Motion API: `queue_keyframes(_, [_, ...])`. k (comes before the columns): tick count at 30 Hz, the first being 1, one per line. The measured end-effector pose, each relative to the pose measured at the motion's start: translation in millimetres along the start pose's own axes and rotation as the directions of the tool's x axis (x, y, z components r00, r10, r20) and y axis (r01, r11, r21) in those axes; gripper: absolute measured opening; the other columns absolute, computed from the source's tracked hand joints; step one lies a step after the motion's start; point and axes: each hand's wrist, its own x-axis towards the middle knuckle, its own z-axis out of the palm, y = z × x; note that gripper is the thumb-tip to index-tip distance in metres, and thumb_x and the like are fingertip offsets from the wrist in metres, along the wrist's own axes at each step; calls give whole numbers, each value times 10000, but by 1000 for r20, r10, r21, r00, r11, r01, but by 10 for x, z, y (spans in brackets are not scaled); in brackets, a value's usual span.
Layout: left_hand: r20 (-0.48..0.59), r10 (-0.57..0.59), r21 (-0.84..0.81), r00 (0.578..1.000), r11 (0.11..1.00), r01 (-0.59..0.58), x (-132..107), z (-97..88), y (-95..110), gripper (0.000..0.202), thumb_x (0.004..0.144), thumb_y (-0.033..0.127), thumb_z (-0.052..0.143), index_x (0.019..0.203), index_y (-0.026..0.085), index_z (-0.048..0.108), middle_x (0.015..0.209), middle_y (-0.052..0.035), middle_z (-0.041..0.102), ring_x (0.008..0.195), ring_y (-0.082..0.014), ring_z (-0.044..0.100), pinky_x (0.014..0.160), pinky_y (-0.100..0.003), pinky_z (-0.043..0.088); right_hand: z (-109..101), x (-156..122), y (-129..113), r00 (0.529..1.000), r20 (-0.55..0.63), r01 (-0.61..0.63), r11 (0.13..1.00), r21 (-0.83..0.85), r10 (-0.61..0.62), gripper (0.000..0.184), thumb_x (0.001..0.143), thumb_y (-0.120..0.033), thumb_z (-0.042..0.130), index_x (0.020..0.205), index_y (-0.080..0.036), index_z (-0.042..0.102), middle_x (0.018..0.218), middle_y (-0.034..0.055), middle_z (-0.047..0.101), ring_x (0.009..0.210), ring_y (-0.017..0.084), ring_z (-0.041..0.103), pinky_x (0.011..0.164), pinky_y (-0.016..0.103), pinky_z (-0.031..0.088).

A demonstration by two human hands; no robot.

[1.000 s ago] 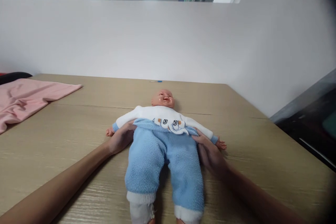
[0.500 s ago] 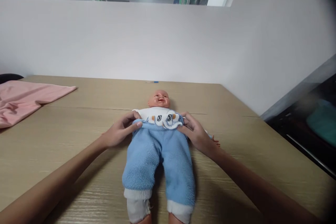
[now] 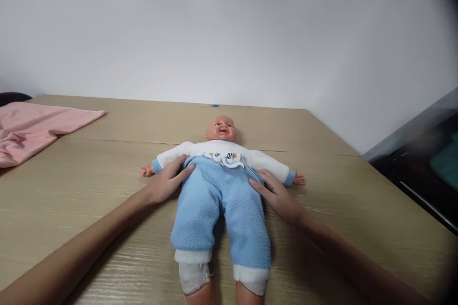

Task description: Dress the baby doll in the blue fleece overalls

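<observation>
A baby doll lies on its back with its head toward the far side and its arms spread. It wears a white top with blue cuffs and a cartoon animal face on the front. Fuzzy blue pants with white cuffs cover its hips and upper legs. At the waistband's left side, my left hand is closed on the pants, thumb on top. My right hand grips the pants at the other hip, its thumb on the fabric. The fingertips of both hands are partly hidden.
A wooden table bears the doll. Pink cloth lies at the far left. Near the back edge is a thin pen-like object with a blue end. A pale wall rises behind, and something dark stands at the right.
The waistband has been let down off the animal face and now lies lower and flatter. My right hand has moved down toward the hip. Both doll arms now show, and the view has tilted down.
</observation>
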Motion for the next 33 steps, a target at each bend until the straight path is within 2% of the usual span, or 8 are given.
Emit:
queue_keyframes(2, [-10,-49,-49,999,998,49,-58,25,-7,326,1017,537,722,1131,235,774,1122,-30,735,1119,-260,595,1003,-276,411,77,-71,9,995,-10,-96,976,194,100,384,842,-612,885,1018,-274,843,1147,51,788,1258,332,632,1305,481,367])
queue_keyframes(5, [-37,-122,-271,992,957,108,-102,117,-19,355,997,570,743,1103,232,758,1113,-24,727,1131,-244,605,1027,-281,439,224,-117,-3,961,8,-234,800,552,275,452,863,-567,881,1228,-310,808,1323,31,800,1432,316,613,1333,461,390])
queue_keyframes(7, [-45,-176,-471,983,872,134,-102,195,-15,403,965,589,780,1129,222,745,1114,-33,734,1088,-233,632,971,-287,474,286,-115,-9,932,58,-307,692,653,358,436,890,-574,846,1234,-310,799,1301,36,820,1429,325,643,1296,481,466])
queue_keyframes(10, [-30,-231,-639,972,753,159,-75,264,10,469,928,588,828,1199,214,743,1117,-58,757,1025,-227,669,855,-282,493,297,-70,-5,903,107,-376,644,666,416,415,901,-612,814,1165,-293,807,1225,54,847,1401,350,673,1242,504,537])
queue_keyframes(15, [80,-158,-579,984,796,175,-3,149,-20,387,956,505,823,1217,226,761,1169,-63,760,1080,-231,667,948,-294,488,257,88,-13,953,-28,-216,739,638,303,424,804,-590,900,1090,-292,807,1220,28,845,1426,344,642,1287,475,483])
queue_keyframes(19, [55,-138,-506,989,850,147,56,19,-60,316,948,509,823,1010,205,766,1016,-29,724,946,-200,616,887,-283,445,226,176,-17,987,-72,-79,822,564,145,341,798,-499,892,1022,-261,794,1214,36,833,1372,326,652,1286,442,441])
queue_keyframes(27, [11,-34,-461,999,886,35,263,79,103,325,964,504,798,1030,194,726,1021,-27,653,990,-193,564,909,-265,449,41,259,-130,995,-69,85,983,160,-75,270,928,-513,780,1024,-266,727,978,-2,698,956,233,621,919,325,508])
queue_keyframes(33, [-122,-47,-381,991,925,-3,338,180,-64,408,990,612,743,1106,245,609,862,49,507,737,-124,410,637,-228,336,102,494,2,970,-168,180,984,8,-177,394,957,-634,715,1036,-256,636,976,8,636,961,228,603,918,334,498])
